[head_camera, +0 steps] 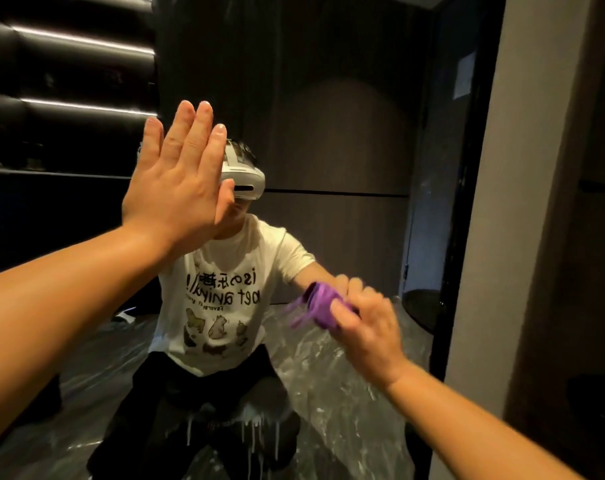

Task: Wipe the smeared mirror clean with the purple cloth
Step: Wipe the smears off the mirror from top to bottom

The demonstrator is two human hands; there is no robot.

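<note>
A tall mirror (346, 140) fills most of the head view and reflects a person in a white printed T-shirt. My left hand (180, 178) lies flat against the glass at upper left, fingers straight and close together, holding nothing. My right hand (363, 323) is at the lower right, fingers closed around the crumpled purple cloth (320, 304), which presses on the glass; the cloth looks motion-blurred. White drips and smears (252, 427) run down the lower part of the mirror.
The mirror's dark frame edge (457, 216) stands at the right, with a beige wall (522, 202) beyond it. The reflection shows a floor covered in clear plastic sheeting (328, 368) and dark wall panels with light strips.
</note>
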